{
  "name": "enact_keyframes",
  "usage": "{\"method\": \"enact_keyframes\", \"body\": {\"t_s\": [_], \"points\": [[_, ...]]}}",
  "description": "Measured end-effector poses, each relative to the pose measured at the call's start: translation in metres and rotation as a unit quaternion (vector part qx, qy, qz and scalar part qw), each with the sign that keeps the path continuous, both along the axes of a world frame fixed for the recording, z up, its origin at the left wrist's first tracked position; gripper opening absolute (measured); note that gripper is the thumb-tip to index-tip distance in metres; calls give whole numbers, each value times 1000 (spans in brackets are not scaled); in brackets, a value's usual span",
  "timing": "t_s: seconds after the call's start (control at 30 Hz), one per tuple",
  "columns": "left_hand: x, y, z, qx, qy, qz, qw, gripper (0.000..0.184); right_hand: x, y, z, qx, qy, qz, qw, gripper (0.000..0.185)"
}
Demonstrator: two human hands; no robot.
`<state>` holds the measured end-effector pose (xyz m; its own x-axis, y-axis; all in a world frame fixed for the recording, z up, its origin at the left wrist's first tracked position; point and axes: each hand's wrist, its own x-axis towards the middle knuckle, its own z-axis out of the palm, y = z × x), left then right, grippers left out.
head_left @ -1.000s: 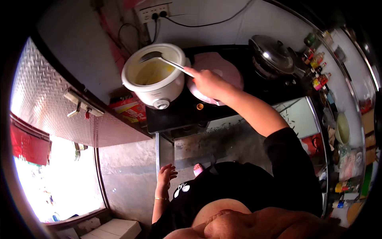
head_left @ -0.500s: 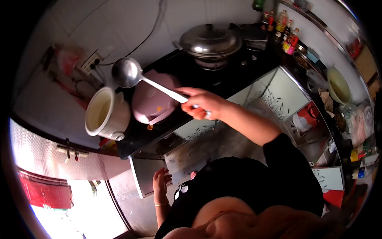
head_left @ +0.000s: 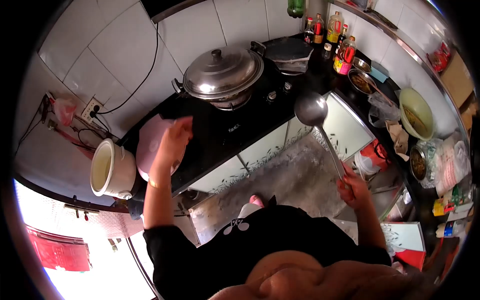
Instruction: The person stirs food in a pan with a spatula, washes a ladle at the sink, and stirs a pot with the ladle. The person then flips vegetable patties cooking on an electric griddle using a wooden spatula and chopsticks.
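Observation:
My right hand (head_left: 354, 189) is closed around the handle of a metal ladle (head_left: 311, 109), whose bowl points up and away over the floor in front of the cabinets. My left hand (head_left: 176, 137) reaches over the pink rounded appliance (head_left: 150, 142), which looks like a rice cooker. Its fingers are partly blurred and look loosely apart, with nothing visible in them; whether they touch the appliance I cannot tell. Beside it on the left stands a white pot (head_left: 125, 172), open at the top.
On the black stove (head_left: 232, 127) sits a large pan with a domed metal lid (head_left: 220, 72). Several sauce bottles (head_left: 345, 57) stand in the corner. Along the right counter are a green bowl (head_left: 417, 115), a small bowl of food (head_left: 361, 82) and plastic bags (head_left: 452, 165).
My right hand has swung the ladle from above the white pot and pink appliance to the right. My left hand has risen from low by my body to the pink appliance. The view has shifted.

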<state>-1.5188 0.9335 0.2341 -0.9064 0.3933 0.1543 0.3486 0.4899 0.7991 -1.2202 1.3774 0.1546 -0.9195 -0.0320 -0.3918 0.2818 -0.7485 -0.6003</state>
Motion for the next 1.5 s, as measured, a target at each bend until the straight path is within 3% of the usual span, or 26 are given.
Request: {"method": "enact_keyframes", "body": {"t_s": [0.13, 0.3, 0.6, 0.63, 0.73, 0.9, 1.03, 1.2, 1.3, 1.4, 1.43, 1.5], "points": [[-111, 70, 39, -94, 171, -44, 980, 38, -2, 21, -16, -41, -40, -44, 997, 60], [-238, 140, 61, -238, 210, -4, 948, 50, -38, 37, 4, -53, -46, -87, 994, 61], [-322, 202, 71, -505, 90, -78, 855, 49, -148, 77, 51, -25, -12, -101, 994, 66], [-320, 206, 74, -533, 66, -82, 840, 47, -160, 84, 54, -71, 3, -86, 994, 62], [-328, 199, 60, -488, 129, -71, 860, 37, -197, 99, 66, -72, 18, -57, 996, 63], [-331, 206, 56, -487, 71, -29, 870, 32, -257, 141, 72, -93, 54, 35, 994, 63], [-334, 203, 48, -458, 69, 29, 886, 35, -310, 179, 78, 52, 23, 87, 995, 62], [-296, 200, 73, -433, 187, 121, 873, 32, -393, 237, 91, 156, 29, 208, 965, 60], [-245, 196, 118, -400, 156, 191, 883, 34, -448, 250, 101, 220, 81, 300, 925, 52], [-176, 201, 160, -369, 93, 312, 871, 34, -493, 239, 120, 359, 138, 379, 842, 48], [-153, 194, 163, -378, 141, 325, 855, 33, -504, 233, 124, 399, 179, 400, 805, 47], [-103, 175, 168, -397, 172, 373, 820, 32, -529, 216, 120, 549, 363, 365, 659, 44]]}}
